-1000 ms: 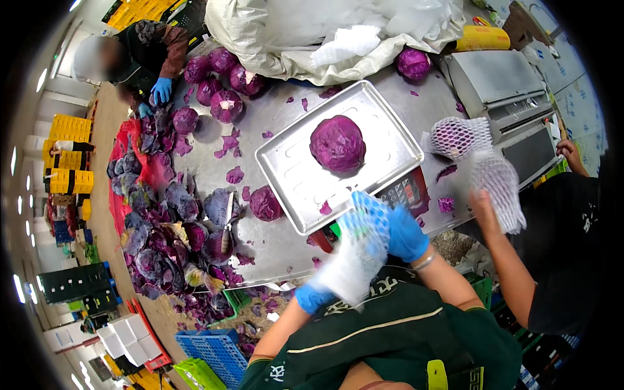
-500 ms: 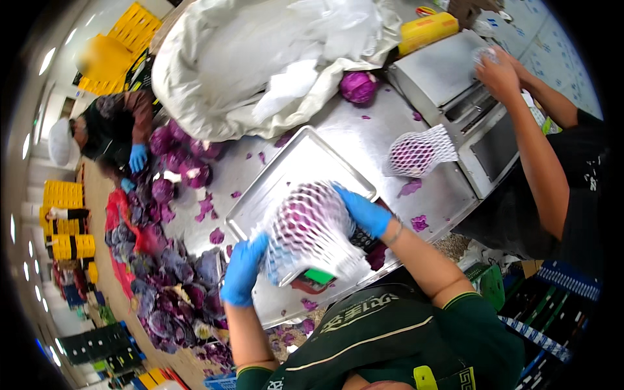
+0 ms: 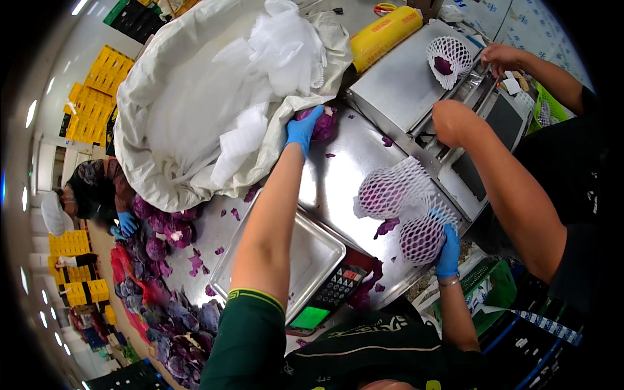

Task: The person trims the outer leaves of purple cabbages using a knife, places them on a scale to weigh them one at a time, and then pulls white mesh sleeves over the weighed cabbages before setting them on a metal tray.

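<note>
My left hand (image 3: 303,132), in a blue glove, reaches far across the bench and closes round a bare red cabbage (image 3: 325,123) beside the sack. On the right, my gloved right hand (image 3: 448,253) grips a red cabbage in white foam netting (image 3: 419,242), low over the bench's near edge. Touching or close by it lies another netted cabbage (image 3: 383,193). Beneath my left arm is a digital scale (image 3: 333,286) with a bare metal tray (image 3: 330,249); the arm hides part of it.
A large white sack (image 3: 146,166) holds white foam nets (image 3: 286,49). A co-worker's hands (image 3: 455,123) work at a metal wrapping machine (image 3: 396,84), with a netted cabbage (image 3: 448,62) on top. Yellow roll (image 3: 387,36) behind. Cabbages and loose leaves (image 3: 172,325) pile at left; another person stands there.
The netted cabbage moved from over the scale, held in both hands, to the right in my right hand. My left hand let go of it and went forward onto the bare cabbage.
</note>
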Demonstrator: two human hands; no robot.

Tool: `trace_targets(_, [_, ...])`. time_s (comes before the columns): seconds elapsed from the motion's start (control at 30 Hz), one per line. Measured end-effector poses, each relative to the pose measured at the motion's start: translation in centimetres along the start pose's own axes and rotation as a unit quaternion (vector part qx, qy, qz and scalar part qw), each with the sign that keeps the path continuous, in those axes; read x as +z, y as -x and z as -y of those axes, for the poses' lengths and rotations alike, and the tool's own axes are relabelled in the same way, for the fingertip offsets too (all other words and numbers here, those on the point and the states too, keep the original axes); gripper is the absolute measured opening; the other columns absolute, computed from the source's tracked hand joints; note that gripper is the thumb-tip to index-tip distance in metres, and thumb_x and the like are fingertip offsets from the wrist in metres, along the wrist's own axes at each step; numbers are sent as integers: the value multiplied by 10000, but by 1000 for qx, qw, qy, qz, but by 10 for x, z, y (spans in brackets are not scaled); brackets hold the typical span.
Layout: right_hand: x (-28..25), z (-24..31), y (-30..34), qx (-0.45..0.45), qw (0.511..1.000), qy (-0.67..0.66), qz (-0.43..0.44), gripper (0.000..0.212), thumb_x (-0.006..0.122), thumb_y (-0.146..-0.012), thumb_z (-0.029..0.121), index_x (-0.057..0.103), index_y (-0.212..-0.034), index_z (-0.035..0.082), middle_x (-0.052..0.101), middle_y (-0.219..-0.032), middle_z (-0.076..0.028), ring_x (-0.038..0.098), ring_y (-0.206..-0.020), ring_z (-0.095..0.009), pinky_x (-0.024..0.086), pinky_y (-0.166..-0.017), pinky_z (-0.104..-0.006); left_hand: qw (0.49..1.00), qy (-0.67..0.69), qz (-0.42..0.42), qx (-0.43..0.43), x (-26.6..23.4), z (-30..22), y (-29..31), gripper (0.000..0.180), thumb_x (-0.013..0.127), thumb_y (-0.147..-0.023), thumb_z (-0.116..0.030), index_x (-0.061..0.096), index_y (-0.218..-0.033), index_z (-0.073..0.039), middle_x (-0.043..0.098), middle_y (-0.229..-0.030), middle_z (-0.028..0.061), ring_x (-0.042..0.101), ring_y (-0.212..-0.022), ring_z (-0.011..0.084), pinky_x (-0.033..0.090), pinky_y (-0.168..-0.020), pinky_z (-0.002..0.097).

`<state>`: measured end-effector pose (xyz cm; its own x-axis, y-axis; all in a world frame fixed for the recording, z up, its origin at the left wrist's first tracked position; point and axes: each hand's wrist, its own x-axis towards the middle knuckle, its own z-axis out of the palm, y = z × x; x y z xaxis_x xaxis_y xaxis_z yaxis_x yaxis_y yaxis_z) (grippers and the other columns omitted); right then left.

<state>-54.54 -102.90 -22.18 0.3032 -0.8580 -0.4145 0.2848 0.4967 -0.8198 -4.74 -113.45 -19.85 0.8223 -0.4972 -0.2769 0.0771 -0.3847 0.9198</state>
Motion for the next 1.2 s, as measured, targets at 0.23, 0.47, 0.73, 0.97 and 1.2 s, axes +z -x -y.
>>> trace_targets(0.23, [57,59,45,-304,883,329,-141,517,543,-927,16,454,-1435,-18,446,-1487,-150,420,-1376,-271,287,-1170,-397,911,170,306,-218,-8,-25,18,771,775,-809,-487,468,-1398,-95,567,-1335,142,613,-1152,317,541,-880,581])
trace_targets(0.47, [149,81,59,-250,923,277,92,397,575,-953,48,552,-1346,-4,575,-1338,-126,548,-1190,-221,415,-1043,-338,908,224,354,12,-143,-58,224,782,737,-853,-383,390,-1473,-54,534,-1384,121,522,-1278,240,407,-1100,385])
trace_targets(0.73, [368,43,-22,-420,726,405,364,524,675,-855,159,550,-1361,105,585,-1280,-159,551,-1200,-325,450,-1030,-401,758,-479,-50,439,-281,28,355,948,895,-635,-230,449,-1461,-100,381,-1492,189,353,-1375,483,351,-1134,541])
trace_targets(0.97, [473,-17,-151,-544,523,627,195,370,670,-782,126,672,-1152,141,645,-1200,-118,603,-1133,-308,460,-1012,-428,878,-333,3,344,-291,30,396,852,811,-759,-219,407,-1494,-71,359,-1530,233,310,-1436,442,276,-1178,522])
trace_targets(1.2, [481,4,-75,-459,661,444,395,337,730,-822,283,675,-1120,133,712,-1105,-86,674,-1043,-293,513,-935,-422,953,-8,-140,267,-355,11,398,351,591,-924,15,587,-1275,11,654,-1249,156,637,-1139,248,465,-1029,360])
